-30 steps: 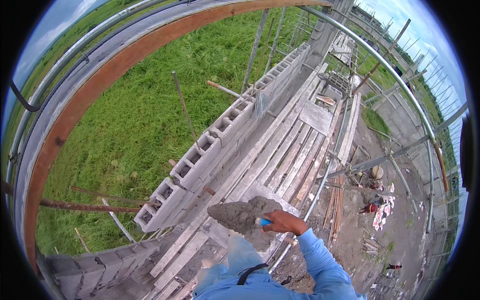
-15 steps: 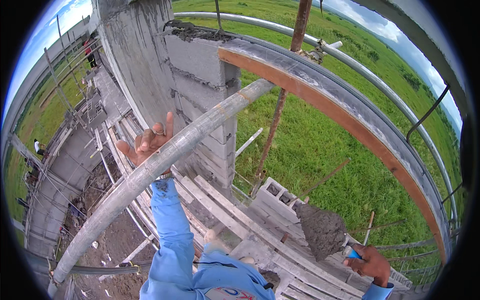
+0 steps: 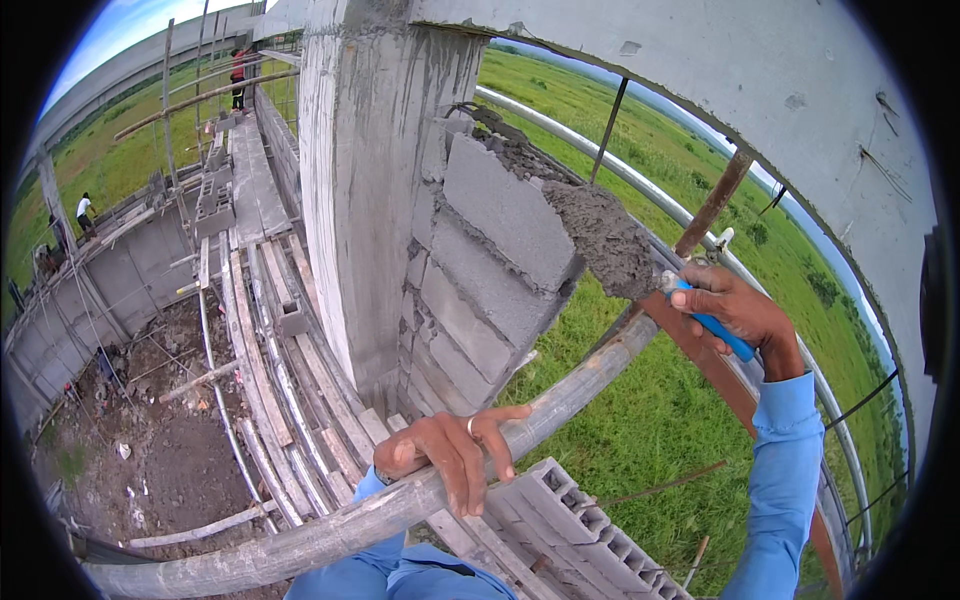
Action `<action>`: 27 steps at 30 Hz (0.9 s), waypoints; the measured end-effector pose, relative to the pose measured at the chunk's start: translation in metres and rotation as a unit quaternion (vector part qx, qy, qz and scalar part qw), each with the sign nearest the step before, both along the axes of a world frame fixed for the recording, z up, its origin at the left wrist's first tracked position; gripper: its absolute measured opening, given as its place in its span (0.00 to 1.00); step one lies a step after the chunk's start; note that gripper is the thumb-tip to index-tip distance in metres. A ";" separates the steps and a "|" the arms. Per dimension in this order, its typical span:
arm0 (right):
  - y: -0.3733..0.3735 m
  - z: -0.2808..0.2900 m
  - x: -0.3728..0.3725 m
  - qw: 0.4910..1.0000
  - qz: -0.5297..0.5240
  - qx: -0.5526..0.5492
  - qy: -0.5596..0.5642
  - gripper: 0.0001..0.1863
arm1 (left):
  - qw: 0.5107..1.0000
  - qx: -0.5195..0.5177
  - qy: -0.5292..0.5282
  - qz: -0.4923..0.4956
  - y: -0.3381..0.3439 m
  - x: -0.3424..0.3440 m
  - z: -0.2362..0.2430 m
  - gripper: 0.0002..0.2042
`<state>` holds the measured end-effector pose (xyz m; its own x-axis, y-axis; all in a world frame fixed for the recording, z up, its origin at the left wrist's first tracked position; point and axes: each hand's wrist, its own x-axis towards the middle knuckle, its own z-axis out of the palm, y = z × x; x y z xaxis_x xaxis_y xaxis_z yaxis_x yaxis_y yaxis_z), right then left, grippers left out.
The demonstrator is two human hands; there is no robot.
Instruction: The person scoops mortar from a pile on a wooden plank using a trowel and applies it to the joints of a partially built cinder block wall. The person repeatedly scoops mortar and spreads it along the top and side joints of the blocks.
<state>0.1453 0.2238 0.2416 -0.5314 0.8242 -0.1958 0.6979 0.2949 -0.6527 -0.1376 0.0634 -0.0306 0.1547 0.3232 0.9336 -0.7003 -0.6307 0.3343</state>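
Observation:
My right hand (image 3: 738, 308) is closed around the blue handle of a trowel (image 3: 722, 335). Grey wet mortar (image 3: 605, 240) is heaped on its blade, which is mostly covered and lies level with the upper end of a concrete block wall (image 3: 505, 215). Along the top of that wall runs a rough strip of mortar (image 3: 510, 135). Lower down, my left hand (image 3: 455, 455) is bent over a thick grey metal pipe (image 3: 590, 385), its fingers hooked across the pipe's near side. A ring shows on one finger.
A concrete column (image 3: 375, 190) stands left of the block wall, and a concrete beam (image 3: 700, 55) crosses overhead. Scaffold planks (image 3: 262, 350) run along the left. Hollow blocks (image 3: 575, 530) are stacked below the pipe. A reddish-brown board (image 3: 715, 375) lies beyond my right hand. People are far left.
My right hand has raised the loaded trowel from low right to the wall's top. My left hand, raised with fingers spread behind the pipe before, now rests over it. The view has shifted.

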 end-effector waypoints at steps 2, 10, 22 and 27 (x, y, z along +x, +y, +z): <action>0.046 0.005 -0.047 1.000 0.021 0.003 0.013 0.21 | 0.997 -0.042 0.065 -0.012 -0.009 -0.011 0.004 0.36; 0.218 0.042 -0.215 0.983 -0.009 0.172 -0.071 0.18 | 0.990 -0.109 0.087 -0.026 -0.018 -0.023 0.011 0.28; 0.324 -0.010 -0.310 0.784 0.019 0.505 -0.361 0.18 | 0.996 -0.009 0.082 -0.033 0.004 -0.034 0.022 0.26; 0.320 -0.017 -0.306 0.781 0.020 0.523 -0.342 0.17 | 0.995 -0.013 0.084 -0.054 0.007 -0.036 0.023 0.26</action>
<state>-0.1607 0.5438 0.2243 -0.6264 0.7089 0.3240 0.7546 0.4475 0.4799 -0.1740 0.0709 -0.0075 0.3431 0.3195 0.8833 -0.6966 -0.5442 0.4675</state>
